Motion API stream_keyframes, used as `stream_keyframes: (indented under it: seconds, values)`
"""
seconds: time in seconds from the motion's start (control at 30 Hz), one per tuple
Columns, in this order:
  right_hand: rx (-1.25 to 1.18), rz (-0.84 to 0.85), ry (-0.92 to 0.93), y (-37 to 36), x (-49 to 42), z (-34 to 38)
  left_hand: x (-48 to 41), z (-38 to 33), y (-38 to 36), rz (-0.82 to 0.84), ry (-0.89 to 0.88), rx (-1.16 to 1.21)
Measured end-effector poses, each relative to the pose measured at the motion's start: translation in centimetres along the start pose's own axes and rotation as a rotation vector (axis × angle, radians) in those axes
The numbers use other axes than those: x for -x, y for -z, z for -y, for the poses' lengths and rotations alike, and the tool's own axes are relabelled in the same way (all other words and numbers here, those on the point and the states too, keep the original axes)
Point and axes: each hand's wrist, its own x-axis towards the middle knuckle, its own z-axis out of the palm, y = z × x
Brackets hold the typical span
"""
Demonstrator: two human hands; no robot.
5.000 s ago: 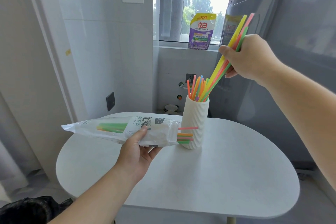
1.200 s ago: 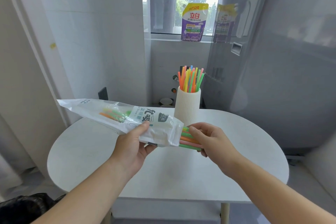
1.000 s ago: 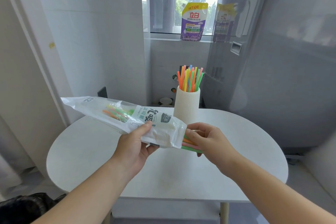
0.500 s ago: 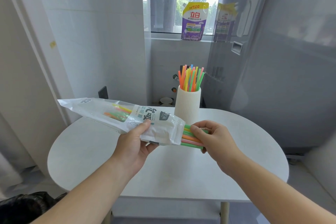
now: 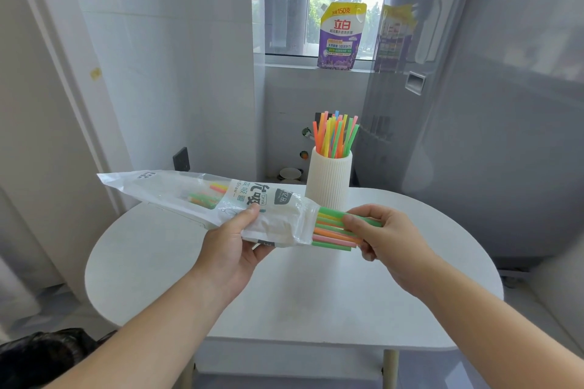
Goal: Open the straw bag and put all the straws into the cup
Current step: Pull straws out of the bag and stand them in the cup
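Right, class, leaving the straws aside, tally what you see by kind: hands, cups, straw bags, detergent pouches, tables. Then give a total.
hands: 2 (left hand, right hand)
cup: 1
straw bag: 1
detergent pouch: 1
table: 1
Total: 6

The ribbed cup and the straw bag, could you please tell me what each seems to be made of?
Ribbed cup: matte off-white, fine vertical ridges, no gloss; probably ceramic or plastic, cannot tell. Straw bag: thin plastic film, glossy and crinkled, partly clear, as straws show through.
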Motion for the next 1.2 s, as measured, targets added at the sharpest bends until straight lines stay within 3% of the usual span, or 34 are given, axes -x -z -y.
stream_keyframes:
  seconds: [0.17,0.5,0.6,0.83,1.2]
  values:
    - [-0.056,0.053,-0.03,1.4,-0.3,0.3,-0.2,-0.2,0.4,-0.019,0.012,0.027]
    - [-0.46,0.116,-0.233,2.5,-0.2,0.3,-0.2,-0.2,0.2,-0.034,0.016,0.055]
    - [-0.374,0.159,-0.233,2.3,-0.1,0.4,-0.3,-0.2,0.3,-0.048,-0.008,0.037]
    - [-0.229,0.09,-0.167,1.7,-0.3,0.6,-0.3,-0.2,0.2,-0.046,-0.014,0.026]
    - [-0.991,-0.116,-0.222,1.1,-0.3,2.4,-0.2,-0.2,0.0,-0.051,0.015,0.104]
